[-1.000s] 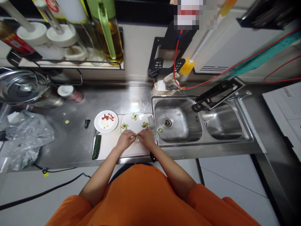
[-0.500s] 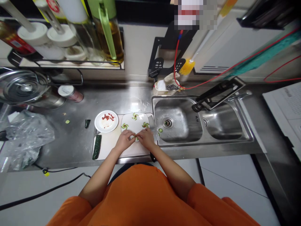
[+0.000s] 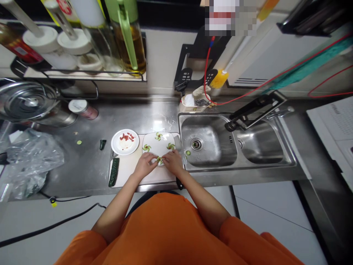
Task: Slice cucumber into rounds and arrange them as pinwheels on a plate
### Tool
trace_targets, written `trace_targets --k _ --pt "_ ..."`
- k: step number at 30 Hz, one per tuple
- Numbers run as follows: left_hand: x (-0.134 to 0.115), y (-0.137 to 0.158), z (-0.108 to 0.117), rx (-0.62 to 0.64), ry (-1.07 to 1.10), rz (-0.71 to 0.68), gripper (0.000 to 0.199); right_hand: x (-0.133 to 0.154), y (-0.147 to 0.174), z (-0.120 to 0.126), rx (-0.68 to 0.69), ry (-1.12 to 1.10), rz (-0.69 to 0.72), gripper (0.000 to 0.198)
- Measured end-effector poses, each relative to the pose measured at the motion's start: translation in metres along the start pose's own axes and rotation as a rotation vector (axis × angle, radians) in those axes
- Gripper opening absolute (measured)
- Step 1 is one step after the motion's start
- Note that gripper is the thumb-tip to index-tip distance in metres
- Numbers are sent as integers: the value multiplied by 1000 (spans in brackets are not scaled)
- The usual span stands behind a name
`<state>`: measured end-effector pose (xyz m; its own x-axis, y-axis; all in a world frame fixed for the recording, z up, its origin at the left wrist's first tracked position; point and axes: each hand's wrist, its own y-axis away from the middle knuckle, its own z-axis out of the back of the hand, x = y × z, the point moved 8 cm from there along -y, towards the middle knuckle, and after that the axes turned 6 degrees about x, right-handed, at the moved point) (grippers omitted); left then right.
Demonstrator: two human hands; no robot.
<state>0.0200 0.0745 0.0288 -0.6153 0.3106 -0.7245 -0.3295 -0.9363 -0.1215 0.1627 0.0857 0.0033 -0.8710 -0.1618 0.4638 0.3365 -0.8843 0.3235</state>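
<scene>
At the near edge of a white squarish plate [image 3: 157,149], my left hand [image 3: 145,165] and my right hand [image 3: 172,162] face each other with bent fingers. Between their fingertips lies a small pinwheel of cucumber slices [image 3: 159,160] with a reddish centre; each hand pinches at one side of it. Three similar cucumber pinwheels, such as the far one [image 3: 158,136], sit along the other sides of the plate. Beneath the plate is a white cutting board [image 3: 129,173]. On the board's left lies a piece of cucumber [image 3: 113,172]. A round white plate [image 3: 125,151] holds red berry-like bits [image 3: 127,137].
To the right is a double steel sink [image 3: 212,158] with a black faucet [image 3: 253,108]. A cucumber end [image 3: 102,144], a cucumber slice [image 3: 79,142] and a plastic bag [image 3: 33,154] lie on the left counter. Behind stand a canister [image 3: 83,109], a pot [image 3: 30,105] and a seasoning rack [image 3: 91,76].
My fingertips, close together over the near pinwheel before, have drawn slightly apart, so its slices and reddish centre now show between them. The plates and cucumber piece stay in place.
</scene>
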Motion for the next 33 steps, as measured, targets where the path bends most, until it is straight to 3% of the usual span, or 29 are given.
trace_targets --k 10,22,33 --pt "1 8 8 -41 1 33 11 -28 3 35 -166 87 -226 25" --pt "3 10 10 -57 -12 54 11 -23 -17 38 -194 211 -202 20" --pt "-1 2 13 -53 -8 49 10 -25 -16 39 -228 133 -215 19"
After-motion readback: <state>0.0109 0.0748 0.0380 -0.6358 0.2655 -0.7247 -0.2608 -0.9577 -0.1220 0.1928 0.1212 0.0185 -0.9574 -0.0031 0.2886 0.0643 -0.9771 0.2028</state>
